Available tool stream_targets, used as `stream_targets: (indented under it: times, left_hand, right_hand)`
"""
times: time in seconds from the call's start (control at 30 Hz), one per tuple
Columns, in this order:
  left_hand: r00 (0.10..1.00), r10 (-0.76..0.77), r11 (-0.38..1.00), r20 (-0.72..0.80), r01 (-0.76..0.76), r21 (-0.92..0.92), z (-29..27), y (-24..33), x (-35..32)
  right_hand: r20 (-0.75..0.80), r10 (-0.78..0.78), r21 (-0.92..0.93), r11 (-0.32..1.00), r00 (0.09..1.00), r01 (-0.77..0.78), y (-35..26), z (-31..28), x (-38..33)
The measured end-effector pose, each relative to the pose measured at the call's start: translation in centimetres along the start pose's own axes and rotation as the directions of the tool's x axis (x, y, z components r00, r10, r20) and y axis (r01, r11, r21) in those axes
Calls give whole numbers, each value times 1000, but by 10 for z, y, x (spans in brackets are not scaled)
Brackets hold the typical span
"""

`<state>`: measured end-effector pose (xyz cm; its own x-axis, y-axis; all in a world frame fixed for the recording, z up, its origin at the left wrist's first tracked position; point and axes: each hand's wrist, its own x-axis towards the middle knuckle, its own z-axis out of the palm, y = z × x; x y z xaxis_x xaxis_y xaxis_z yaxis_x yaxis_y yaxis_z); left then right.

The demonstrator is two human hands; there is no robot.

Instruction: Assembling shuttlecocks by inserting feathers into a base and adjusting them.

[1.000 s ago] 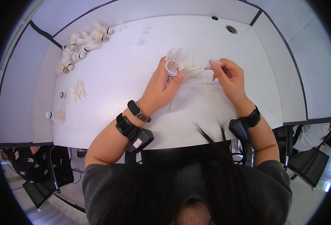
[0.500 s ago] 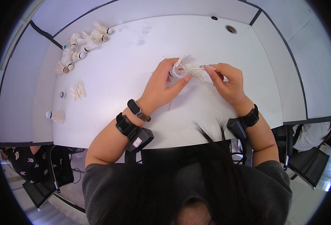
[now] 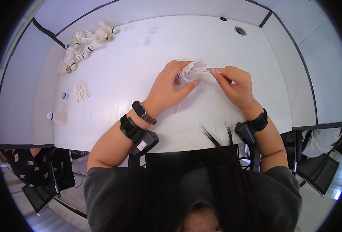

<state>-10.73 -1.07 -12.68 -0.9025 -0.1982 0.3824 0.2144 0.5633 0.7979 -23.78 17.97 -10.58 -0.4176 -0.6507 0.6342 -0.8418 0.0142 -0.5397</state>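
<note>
My left hand [image 3: 170,82] is closed around a white shuttlecock [image 3: 189,72], its skirt opening toward the right. Between the fingertips of my right hand [image 3: 234,83] is a thin white feather shaft [image 3: 202,70], whose left end reaches into the skirt. Its inner end is hidden among the feathers. Several loose pale feather shafts [image 3: 213,85] lie on the table under and around my hands.
Several used shuttlecocks [image 3: 95,45] are heaped at the back left of the white table [image 3: 140,127]. Nearer lie short white stems [image 3: 81,91], a small blue-rimmed cap [image 3: 64,95] and another shuttlecock [image 3: 58,117]. Clear plastic pieces [image 3: 144,40] lie at the back. Partition walls [image 3: 186,9] enclose the table.
The shuttlecock has turned slightly in my left hand, so more of its feathers show. My right hand has hardly moved and still pinches the shaft.
</note>
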Motion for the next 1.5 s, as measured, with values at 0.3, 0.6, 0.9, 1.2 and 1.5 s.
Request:
stream_targets:
  times: [0.3,0.6,0.9,1.2,1.5]
  left_hand:
    - [998,59,998,-5,-59,-13,2,0,0]
    - [990,95,991,103,-84,-105,2,1,-2]
    - [990,51,986,131,-29,-165,1,2,-5]
    - [988,31,984,154,-3,-180,0,0,-5]
    - [982,-13,975,187,54,-217,1,0,-5]
  right_hand:
    - [53,-57,-18,998,997,58,-3,0,0]
    - [87,22,101,994,996,-30,-1,6,-6]
    - [94,101,166,979,990,-116,-1,6,-6]
    - [138,100,158,980,985,-122,-2,7,-7]
    - [159,193,277,933,968,-231,-1,10,-9]
